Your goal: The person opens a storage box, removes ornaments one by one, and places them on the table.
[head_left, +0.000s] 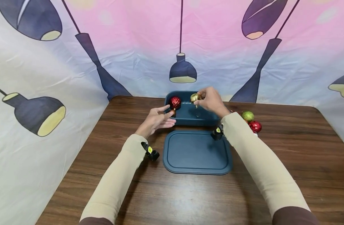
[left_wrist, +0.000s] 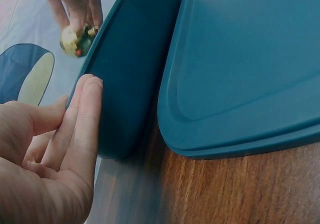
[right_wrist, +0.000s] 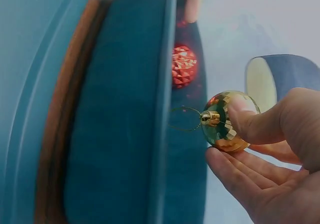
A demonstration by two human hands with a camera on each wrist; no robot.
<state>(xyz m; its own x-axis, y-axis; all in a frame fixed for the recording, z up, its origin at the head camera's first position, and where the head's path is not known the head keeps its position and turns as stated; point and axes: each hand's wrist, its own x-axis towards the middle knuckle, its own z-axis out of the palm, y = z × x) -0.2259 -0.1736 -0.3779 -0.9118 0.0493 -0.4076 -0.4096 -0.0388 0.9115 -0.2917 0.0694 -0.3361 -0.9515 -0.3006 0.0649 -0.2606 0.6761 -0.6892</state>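
Note:
My right hand point(head_left: 210, 100) pinches a shiny gold Christmas bauble point(head_left: 194, 97) between thumb and fingers above the dark teal box point(head_left: 194, 121). A thin hanging loop trails from the bauble's cap point(right_wrist: 212, 118). At the box's left end is my left hand point(head_left: 156, 119), its fingers point(left_wrist: 82, 129) nearly straight along the outside wall and its thumb by the rim. Inside the box at the left lies a faceted red bauble point(head_left: 175, 102), with a small bronze-coloured piece point(head_left: 173, 112) close to it, partly hidden by fingertips.
A matching teal lid point(head_left: 197, 152) lies flat on the wooden table point(head_left: 183, 200) in front of the box. Right of the box, a green glitter bauble point(head_left: 247, 116) and a red bauble point(head_left: 255, 126) sit in a group partly hidden by the right sleeve. A printed cloth point(head_left: 149, 72) hangs behind.

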